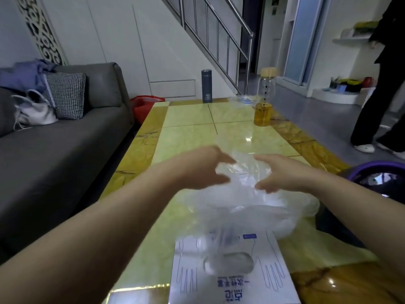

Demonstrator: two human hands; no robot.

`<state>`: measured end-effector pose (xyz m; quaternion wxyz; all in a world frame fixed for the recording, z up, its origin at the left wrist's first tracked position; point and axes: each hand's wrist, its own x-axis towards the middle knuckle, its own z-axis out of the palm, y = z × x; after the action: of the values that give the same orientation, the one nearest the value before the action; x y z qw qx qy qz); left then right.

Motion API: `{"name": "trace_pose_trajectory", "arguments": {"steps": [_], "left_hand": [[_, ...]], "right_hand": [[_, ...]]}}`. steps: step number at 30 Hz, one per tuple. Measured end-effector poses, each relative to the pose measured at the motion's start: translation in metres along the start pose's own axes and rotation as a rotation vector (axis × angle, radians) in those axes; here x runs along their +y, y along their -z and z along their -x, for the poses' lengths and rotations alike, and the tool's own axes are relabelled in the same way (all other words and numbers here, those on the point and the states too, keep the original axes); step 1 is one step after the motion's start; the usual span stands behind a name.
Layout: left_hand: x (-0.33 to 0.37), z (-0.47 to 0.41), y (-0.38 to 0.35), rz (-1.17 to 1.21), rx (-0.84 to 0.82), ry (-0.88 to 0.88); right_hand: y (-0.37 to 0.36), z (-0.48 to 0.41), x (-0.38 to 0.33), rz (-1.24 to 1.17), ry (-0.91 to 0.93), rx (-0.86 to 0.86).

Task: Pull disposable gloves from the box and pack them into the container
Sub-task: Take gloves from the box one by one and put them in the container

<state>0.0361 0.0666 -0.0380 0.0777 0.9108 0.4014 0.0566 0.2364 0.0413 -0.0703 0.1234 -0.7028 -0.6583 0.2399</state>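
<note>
A white glove box (269, 279) printed with blue hand outlines lies flat at the near edge of the table. Thin clear gloves (241, 207) rise from its oval opening (228, 263) in a crumpled, see-through bunch. My left hand (203, 170) holds the bunch's upper left side between thumb and fingers. My right hand (280, 174) grips the upper right side the same way. Both hands hover above the table's middle, a little apart, with the plastic stretched between them. A clear plastic container (243, 99) sits at the table's far end.
The glossy yellow-green table (188, 137) carries a dark flask (206, 86) and a glass bottle of amber liquid (264, 99) at the far end. A grey sofa (65, 145) runs along the left. A purple bin (381, 172) stands at the right, and a person in black (381, 88) beyond it.
</note>
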Motion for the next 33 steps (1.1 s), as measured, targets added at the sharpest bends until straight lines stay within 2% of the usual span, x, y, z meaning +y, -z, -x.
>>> {"name": "trace_pose_trajectory", "arguments": {"steps": [2,4,10,12,14,15,17,18,19,21,22,24,27,30,33], "left_hand": [[0.003,-0.013,-0.014,-0.124,-0.286,0.078],[0.003,-0.023,-0.027,-0.201,-0.418,0.124],[0.008,-0.043,-0.052,-0.283,-0.579,0.129],[0.005,-0.046,-0.059,-0.288,-0.603,0.139],[0.003,-0.05,-0.066,-0.308,-0.625,0.134],[0.003,-0.051,-0.069,-0.316,-0.639,0.127],[0.004,-0.052,-0.072,-0.318,-0.664,0.13],[0.005,-0.054,-0.074,-0.315,-0.67,0.132],[0.004,-0.055,-0.076,-0.297,-0.666,0.136],[0.003,-0.056,-0.081,-0.257,-0.656,0.185],[0.001,-0.057,-0.084,-0.237,-0.651,0.223],[-0.005,-0.058,-0.089,-0.205,-0.639,0.293],[-0.01,-0.054,-0.091,-0.257,-0.653,0.27],[-0.007,-0.051,-0.09,-0.181,-0.641,0.385],[-0.005,-0.049,-0.087,-0.184,-0.612,0.424]], "right_hand": [[-0.001,0.0,-0.001,0.067,-0.039,-0.085],[-0.003,0.0,0.001,0.136,-0.07,-0.156],[-0.018,-0.012,0.001,0.665,-0.091,-0.27],[-0.02,-0.015,0.001,0.738,-0.106,-0.28],[-0.016,-0.008,-0.003,0.758,-0.109,-0.232],[-0.012,-0.004,-0.006,0.813,-0.073,-0.151],[-0.006,0.0,-0.012,0.978,0.089,0.099],[-0.006,-0.002,-0.013,0.965,0.168,0.18],[-0.007,-0.006,-0.016,0.898,0.216,0.176],[-0.018,-0.015,-0.016,0.713,0.221,-0.051],[-0.027,-0.023,-0.012,0.667,0.18,-0.199],[-0.042,-0.038,0.003,0.67,0.1,-0.361],[-0.049,-0.053,0.023,0.66,-0.007,-0.439],[-0.046,-0.058,0.028,0.639,-0.041,-0.489],[-0.047,-0.065,0.028,0.65,-0.069,-0.508]]}}
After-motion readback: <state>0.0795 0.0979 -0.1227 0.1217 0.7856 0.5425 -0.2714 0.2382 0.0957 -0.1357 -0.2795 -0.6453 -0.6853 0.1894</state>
